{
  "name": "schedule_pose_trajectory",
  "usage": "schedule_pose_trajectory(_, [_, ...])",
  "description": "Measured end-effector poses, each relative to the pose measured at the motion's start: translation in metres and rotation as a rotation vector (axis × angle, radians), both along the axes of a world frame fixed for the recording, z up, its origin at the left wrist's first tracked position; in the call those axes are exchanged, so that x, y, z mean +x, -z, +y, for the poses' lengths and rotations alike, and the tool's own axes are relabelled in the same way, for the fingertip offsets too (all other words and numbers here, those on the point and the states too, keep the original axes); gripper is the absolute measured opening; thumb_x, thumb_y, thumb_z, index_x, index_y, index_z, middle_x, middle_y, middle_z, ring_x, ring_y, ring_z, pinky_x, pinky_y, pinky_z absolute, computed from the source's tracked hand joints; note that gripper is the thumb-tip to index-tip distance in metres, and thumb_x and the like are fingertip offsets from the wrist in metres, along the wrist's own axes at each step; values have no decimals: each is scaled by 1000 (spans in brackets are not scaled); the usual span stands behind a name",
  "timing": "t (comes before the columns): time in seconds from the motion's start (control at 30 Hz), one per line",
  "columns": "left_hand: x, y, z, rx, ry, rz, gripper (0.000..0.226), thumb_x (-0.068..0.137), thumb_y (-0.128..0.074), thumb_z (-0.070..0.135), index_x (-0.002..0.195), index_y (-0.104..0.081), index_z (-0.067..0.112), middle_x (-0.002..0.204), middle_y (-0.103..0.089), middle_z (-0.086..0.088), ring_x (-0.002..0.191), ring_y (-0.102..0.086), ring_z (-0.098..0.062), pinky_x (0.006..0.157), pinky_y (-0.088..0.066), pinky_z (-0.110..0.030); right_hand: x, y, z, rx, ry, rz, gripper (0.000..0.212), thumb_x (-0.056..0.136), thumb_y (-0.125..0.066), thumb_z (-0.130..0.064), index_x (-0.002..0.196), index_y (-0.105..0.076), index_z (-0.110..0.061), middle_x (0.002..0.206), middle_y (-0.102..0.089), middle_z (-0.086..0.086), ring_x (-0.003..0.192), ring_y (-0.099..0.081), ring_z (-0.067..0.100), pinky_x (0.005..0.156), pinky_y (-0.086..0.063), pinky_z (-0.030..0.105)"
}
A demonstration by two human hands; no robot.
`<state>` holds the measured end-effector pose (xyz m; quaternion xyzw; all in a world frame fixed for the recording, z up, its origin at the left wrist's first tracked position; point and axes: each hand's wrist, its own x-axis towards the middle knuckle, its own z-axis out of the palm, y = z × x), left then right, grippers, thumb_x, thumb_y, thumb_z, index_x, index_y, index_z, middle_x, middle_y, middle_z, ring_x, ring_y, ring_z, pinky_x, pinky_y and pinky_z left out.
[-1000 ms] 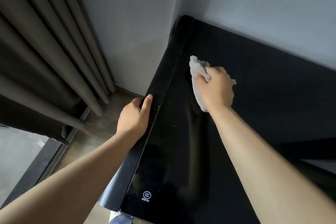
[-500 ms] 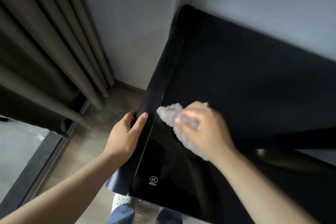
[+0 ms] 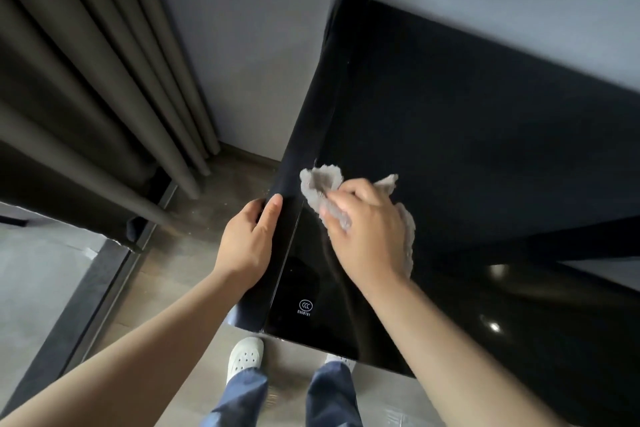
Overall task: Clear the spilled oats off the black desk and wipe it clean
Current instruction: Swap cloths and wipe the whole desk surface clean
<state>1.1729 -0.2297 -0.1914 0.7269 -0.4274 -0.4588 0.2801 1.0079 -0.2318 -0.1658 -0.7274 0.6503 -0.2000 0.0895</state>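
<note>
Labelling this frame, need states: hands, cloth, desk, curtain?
left hand, grips black desk left edge
right hand, holds cloth down on desk top
cloth, crumpled, under right hand, near left edge
black desk, glossy, no oat pile visible
curtain, hanging in folds

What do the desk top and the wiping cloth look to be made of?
The desk top is probably black glass with a glossy finish: it shows mirror-like glints near the front and carries a printed stamp at its corner. The grey cloth looks like soft fabric, possibly thick paper towel: matte, crumpled under the right hand, with ragged, fuzzy edges.
</note>
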Motion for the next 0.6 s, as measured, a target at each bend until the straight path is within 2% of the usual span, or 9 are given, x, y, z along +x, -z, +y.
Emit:
schedule_pose_trajectory(0.07, [0,-2,1,1,-18,19,32,98,-38,48,93,-58,24,83,-60,15,83,-54,-9,72,-34,-23,1,-6,45,96,-82,-22,15,82,-66,-37,94,-72,-30,94,-59,-15,80,-56,8,67,-37,26])
schedule_pose_trajectory(0.13, [0,-3,1,-3,-26,19,32,100,-35,45,94,-57,23,82,-57,18,85,-52,-8,75,-32,-22,-1,-15,76,207,-103,-138,18,83,-60,-43,88,-72,-30,91,-59,-18,77,-58,4,67,-44,28])
schedule_pose_trajectory(0.23, [-1,-2,0,-6,-30,3,38,100,-33,46,92,-58,19,81,-58,13,85,-52,-11,76,-32,-24,-15,-30,68,305,11,-423,20,82,-59,-42,72,-64,-26,81,-58,-14,71,-61,8,64,-51,32])
schedule_pose_trajectory(0.3, [-2,-1,-1,-10,-31,-1,41,100,-33,46,100,-61,17,88,-61,7,89,-53,-13,78,-32,-24,-28,-35,32,263,124,-456,30,84,-57,-46,61,-55,-27,71,-55,-11,62,-60,15,61,-51,35])
schedule_pose_trajectory(0.37, [-2,0,-1,-16,-28,-16,43,100,-33,47,108,-63,16,95,-60,5,92,-52,-14,80,-32,-24,-41,-34,-18,224,252,-344,28,85,-51,-47,65,-54,-28,80,-58,-9,65,-61,20,63,-54,40])
schedule_pose_trajectory(0.47, [-2,1,-3,3,-30,-22,45,97,-36,51,105,-64,16,95,-61,3,92,-54,-17,79,-33,-26,-37,-17,-61,174,380,-97,19,86,-45,-44,78,-58,-32,100,-60,-9,79,-62,19,76,-54,42])
schedule_pose_trajectory(0.53, [-2,3,-3,17,-40,-8,46,96,-37,53,104,-64,17,95,-63,2,92,-55,-17,79,-35,-27,-20,-3,-45,84,314,48,13,89,-53,-39,86,-63,-33,102,-61,-3,85,-62,23,71,-49,34])
schedule_pose_trajectory(0.6, [-2,5,-2,24,-46,11,46,95,-38,54,107,-64,18,97,-64,2,93,-56,-17,80,-35,-27,-3,3,-6,-8,210,125,11,87,-62,-31,91,-68,-23,97,-60,-3,85,-59,22,63,-39,31])
